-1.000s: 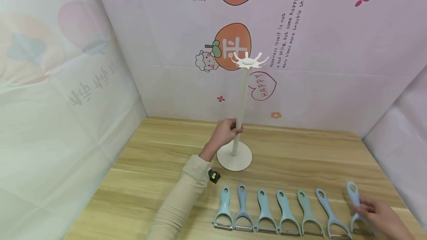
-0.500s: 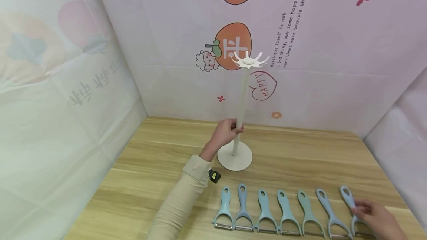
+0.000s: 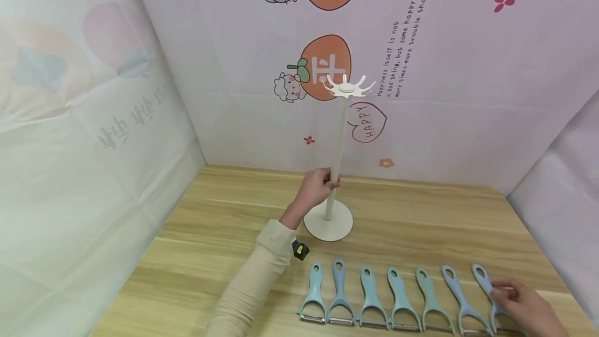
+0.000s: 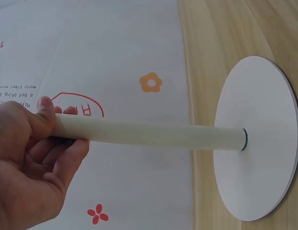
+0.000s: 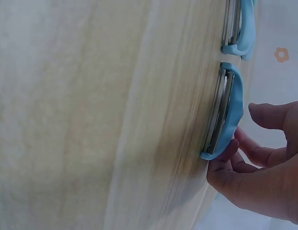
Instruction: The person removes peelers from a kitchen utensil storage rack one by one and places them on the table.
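Note:
My left hand (image 3: 316, 187) grips the upright pole of a white stand (image 3: 339, 139), thumb and fingers round its lower half. The stand has a round base (image 4: 264, 143) on the table and a ring of curved hooks at its top. My right hand (image 3: 529, 303) is at the rightmost blue peeler (image 3: 484, 280), which lies flat. In the right wrist view its fingers touch the end of this peeler (image 5: 230, 120), and the thumb stands a little apart. More peelers, one of them green (image 3: 427, 287), lie in a row to its left, handles pointing away from me.
The wooden table (image 3: 224, 212) runs back to a printed cloth wall (image 3: 444, 134), with further cloth at both sides. A small black object (image 3: 300, 249) with a yellow mark is by my left sleeve.
The rightmost peeler has shifted left with my right hand and now lies in line with the row. My left hand keeps its hold on the stand.

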Tool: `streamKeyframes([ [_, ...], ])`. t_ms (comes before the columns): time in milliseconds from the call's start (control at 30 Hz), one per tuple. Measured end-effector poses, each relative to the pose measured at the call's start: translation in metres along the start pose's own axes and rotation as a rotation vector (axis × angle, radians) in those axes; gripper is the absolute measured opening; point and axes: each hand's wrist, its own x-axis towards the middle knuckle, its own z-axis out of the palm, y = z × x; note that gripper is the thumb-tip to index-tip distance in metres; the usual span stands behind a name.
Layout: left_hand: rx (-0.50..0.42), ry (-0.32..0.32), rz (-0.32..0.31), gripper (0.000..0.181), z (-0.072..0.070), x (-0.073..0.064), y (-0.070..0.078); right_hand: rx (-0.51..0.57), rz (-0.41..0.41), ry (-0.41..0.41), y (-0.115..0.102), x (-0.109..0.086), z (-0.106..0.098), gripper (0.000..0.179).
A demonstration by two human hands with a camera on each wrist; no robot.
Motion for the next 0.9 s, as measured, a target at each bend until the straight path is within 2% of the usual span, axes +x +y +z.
streamKeyframes([
  [167, 0.030, 0.038, 0.014, 0.008, -0.001, 0.000, 0.001, -0.005, -0.020, 0.024, -0.005, 0.000, -0.003, 0.064],
  [367, 0.087, 0.069, 0.027, 0.008, -0.003, -0.004, -0.001, -0.027, -0.114, 0.178, -0.014, -0.006, -0.003, 0.052],
  [467, 0.087, 0.071, 0.027, 0.008, -0.006, -0.007, -0.003, -0.025, -0.136, 0.231, -0.020, -0.009, -0.002, 0.049],
  [900, 0.077, 0.099, 0.023, 0.006, -0.024, -0.010, -0.012, 0.067, -0.191, 0.371, -0.041, -0.016, 0.001, 0.037],
])
